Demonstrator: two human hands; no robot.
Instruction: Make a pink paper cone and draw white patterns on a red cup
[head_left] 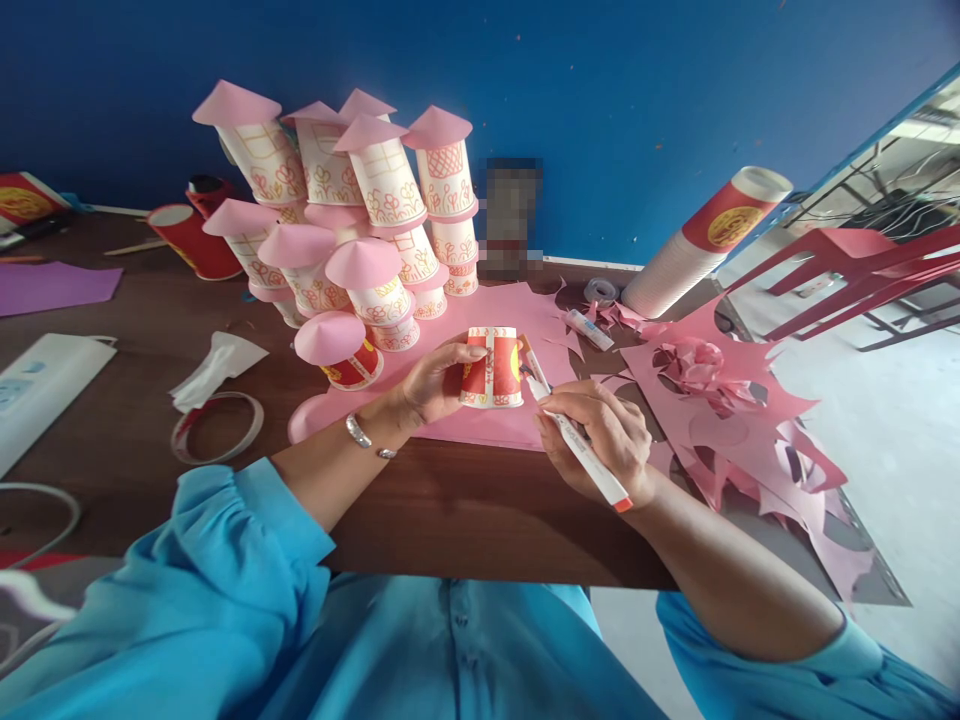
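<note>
My left hand (pixel 431 383) grips a small red and white paper cup (pixel 493 367) lying on its side above a pink paper sheet (pixel 487 425). My right hand (pixel 600 435) holds a white marker (pixel 577 445) with an orange end cap, its tip touching the cup's right side. Both arms wear blue sleeves. A bracelet sits on my left wrist.
A pile of decorated cups with pink cone lids (pixel 352 220) stands behind the hands. A tall stack of paper cups (pixel 701 250) lies at the right. Pink paper scraps (pixel 720 400) cover the right table edge. Tape rings (pixel 217 425), a white packet (pixel 37 385) and red cups (pixel 191 235) lie left.
</note>
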